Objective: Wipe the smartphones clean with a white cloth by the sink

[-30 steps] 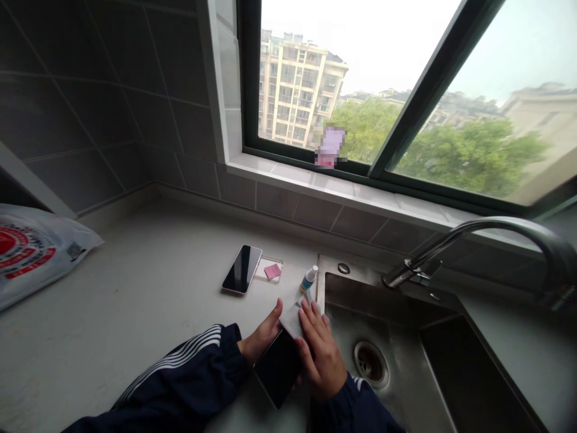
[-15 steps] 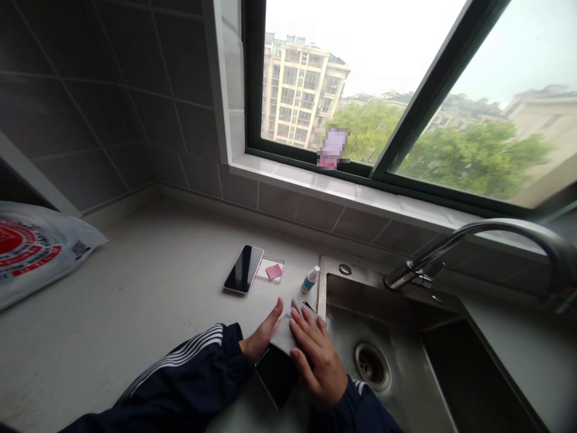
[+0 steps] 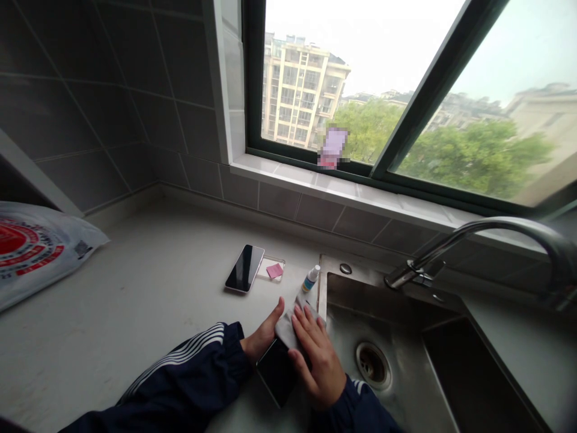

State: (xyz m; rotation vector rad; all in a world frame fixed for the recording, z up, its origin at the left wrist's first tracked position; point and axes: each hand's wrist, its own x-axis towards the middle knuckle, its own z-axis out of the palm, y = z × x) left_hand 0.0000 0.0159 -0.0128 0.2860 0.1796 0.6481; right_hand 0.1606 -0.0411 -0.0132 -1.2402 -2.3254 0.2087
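Note:
A dark-screened phone point(image 3: 278, 371) lies slanted in front of me, its upper part covered by a grey cloth point(image 3: 285, 328). My left hand point(image 3: 265, 334) grips the phone's left edge with the thumb pointing up; its other fingers are mostly hidden behind the phone and cloth. My right hand point(image 3: 318, 356) presses the cloth onto the screen, fingers stretched over it and thumb over the glass. Just beyond the cloth stands a small spray bottle point(image 3: 311, 278) with a white top. A second phone point(image 3: 245, 269) rests farther off, beside a clear phone case point(image 3: 279, 278) with a pink packet point(image 3: 274, 271) on it.
To the right is a steel sink point(image 3: 342, 288) with a drain point(image 3: 373, 365) and a curved faucet point(image 3: 451, 240). A white plastic bag point(image 3: 49, 252) with red print sits at the left on the pale counter point(image 3: 148, 264). Behind runs a tiled wall under a window.
My right hand and the cloth have shifted very slightly over the phone, and the cloth's folds now lie differently, baring a little more screen. My left hand keeps its hold.

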